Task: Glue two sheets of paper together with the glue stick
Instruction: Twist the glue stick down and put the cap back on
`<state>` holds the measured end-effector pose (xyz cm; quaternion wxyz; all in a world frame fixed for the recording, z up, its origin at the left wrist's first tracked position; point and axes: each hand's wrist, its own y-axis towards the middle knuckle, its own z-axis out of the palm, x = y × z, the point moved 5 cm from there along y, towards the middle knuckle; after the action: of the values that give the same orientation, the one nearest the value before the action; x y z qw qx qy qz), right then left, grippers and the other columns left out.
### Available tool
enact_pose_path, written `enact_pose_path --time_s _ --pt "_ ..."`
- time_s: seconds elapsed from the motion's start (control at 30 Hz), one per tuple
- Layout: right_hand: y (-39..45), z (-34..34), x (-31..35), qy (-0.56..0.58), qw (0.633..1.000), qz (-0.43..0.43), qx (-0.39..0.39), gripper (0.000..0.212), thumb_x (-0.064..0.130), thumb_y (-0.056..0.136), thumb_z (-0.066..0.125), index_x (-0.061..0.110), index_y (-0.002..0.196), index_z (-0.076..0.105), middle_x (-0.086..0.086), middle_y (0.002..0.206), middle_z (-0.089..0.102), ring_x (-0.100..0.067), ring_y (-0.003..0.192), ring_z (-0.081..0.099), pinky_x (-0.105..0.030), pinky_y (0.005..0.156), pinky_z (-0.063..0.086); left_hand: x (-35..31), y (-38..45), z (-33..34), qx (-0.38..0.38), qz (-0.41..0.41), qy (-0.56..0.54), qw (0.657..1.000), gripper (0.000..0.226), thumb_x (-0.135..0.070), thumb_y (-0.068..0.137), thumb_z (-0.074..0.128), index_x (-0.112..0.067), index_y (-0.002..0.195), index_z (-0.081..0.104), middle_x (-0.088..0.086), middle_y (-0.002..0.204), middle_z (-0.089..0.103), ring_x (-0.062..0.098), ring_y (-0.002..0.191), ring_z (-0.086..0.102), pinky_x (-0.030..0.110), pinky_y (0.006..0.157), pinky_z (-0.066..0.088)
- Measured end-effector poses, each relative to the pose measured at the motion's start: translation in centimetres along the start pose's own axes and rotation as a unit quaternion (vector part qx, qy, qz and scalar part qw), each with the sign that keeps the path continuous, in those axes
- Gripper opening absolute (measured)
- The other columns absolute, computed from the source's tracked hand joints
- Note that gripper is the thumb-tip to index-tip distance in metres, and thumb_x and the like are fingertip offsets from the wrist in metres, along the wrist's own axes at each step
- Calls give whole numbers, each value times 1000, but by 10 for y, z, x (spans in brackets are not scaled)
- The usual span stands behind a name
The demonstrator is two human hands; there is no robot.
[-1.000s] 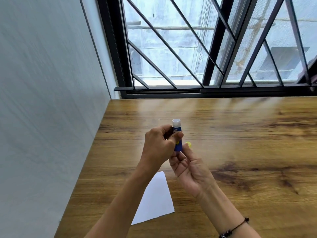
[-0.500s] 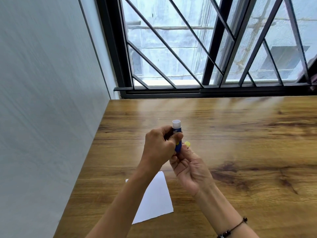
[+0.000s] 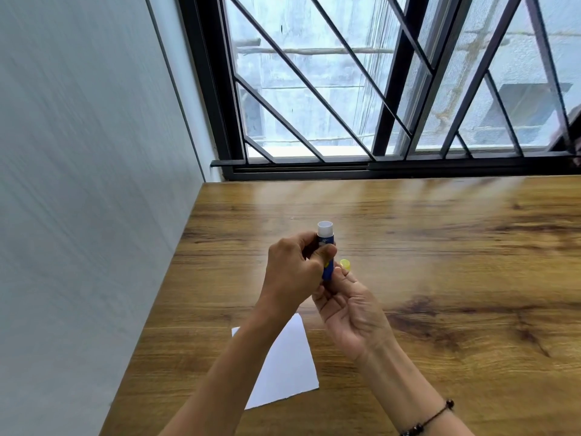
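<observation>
Little has changed since half a second ago: both hands stay raised over the desk (image 3: pixel 440 247) at the same spot, and the glue stick (image 3: pixel 327 247) is still upright between them. The right hand's fingers have crept slightly closer under the tube's lower end, and the sheet of paper (image 3: pixel 283 366) lies where it did.

The left hand (image 3: pixel 292 272) forms the main grip, fingers and thumb curled round the blue tube about its middle; the white tip (image 3: pixel 325 229) stands just above this grip. The right hand (image 3: pixel 349 309) sits just below and to the right of it, palm turned up, its fingertips (image 3: pixel 331 283) touching the tube's bottom end (whether they pinch it or only touch it I cannot tell). A small yellow cap (image 3: pixel 345 263) shows just right of the grip, at the top of the right hand's fingers; how it is held is hidden.

The paper lies flat on the desk below the grip, partly hidden by the left forearm. A dark beaded bracelet (image 3: pixel 430 418) circles the right wrist, well below the grip. No containers are in view
</observation>
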<state>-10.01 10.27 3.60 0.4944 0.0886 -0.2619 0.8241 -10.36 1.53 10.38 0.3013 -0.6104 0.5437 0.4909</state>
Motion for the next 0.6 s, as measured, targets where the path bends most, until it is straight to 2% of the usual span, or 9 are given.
enact_pose_path --time_s 0.1,0.17,0.23,0.3,0.37,0.43,0.47,0.53,0.6 --pt "-2 1 -3 9 1000 30 -5 23 20 80 58 0 89 63 -13 69 67 -15 54 64 -20 51 55 0 1 -1 -5 1 -4 1000 11 -15 82 62 -10 90 68 8 84 69 22 80 66 32 75 56" --pt "-2 1 -5 16 998 62 -12 30 28 87 52 0 85 63 -10 59 63 -13 46 59 -18 44 51 0 1 0 -5 0 -9 1000 9 -15 83 62 -10 88 67 5 76 68 12 62 64 22 58 55" --pt "-2 2 -6 13 997 75 -8 29 26 81 54 -1 86 63 -8 55 60 -10 41 54 -16 40 47 -1 0 1 -2 -3 -18 1000 6 -15 83 61 -12 85 66 0 69 65 4 49 61 12 44 48" --pt "-2 2 -4 6 998 66 1 28 22 74 56 -2 89 61 -9 55 60 -10 42 54 -16 40 47 -1 0 1 -2 -2 -18 1000 5 -15 84 61 -14 86 65 2 74 67 4 53 62 11 47 49" --pt "-1 2 -1 -10 999 44 10 23 16 77 55 0 92 60 -9 61 63 -12 48 57 -17 45 49 -1 0 1 -4 0 -9 1000 9 -15 83 61 -10 89 66 8 84 70 12 65 65 21 61 56" --pt "-1 0 1 -12 999 25 16 16 8 82 52 3 94 61 -11 71 65 -14 57 60 -20 52 53 -1 0 1 -4 0 -4 1000 14 -15 83 62 -8 94 67 10 90 70 22 81 66 33 78 56" --pt "-1 0 1 -9 1000 21 18 15 6 82 52 3 94 62 -12 73 65 -15 59 61 -21 54 55 -1 -1 1 -3 0 -5 1000 15 -15 82 62 -8 95 67 9 91 70 23 85 66 35 81 55" --pt "-1 0 2 -3 999 26 24 20 9 77 56 3 95 62 -12 72 65 -16 58 62 -21 54 55 -3 -1 1 -4 3 -3 1000 15 -16 82 62 -8 94 67 8 89 70 23 84 65 36 81 55" --pt "-2 1 0 10 999 48 20 23 20 81 56 1 93 62 -12 69 65 -15 55 61 -21 51 53 -3 0 2 -7 5 1 1000 13 -16 82 62 -8 91 67 7 83 69 22 80 65 35 76 56"
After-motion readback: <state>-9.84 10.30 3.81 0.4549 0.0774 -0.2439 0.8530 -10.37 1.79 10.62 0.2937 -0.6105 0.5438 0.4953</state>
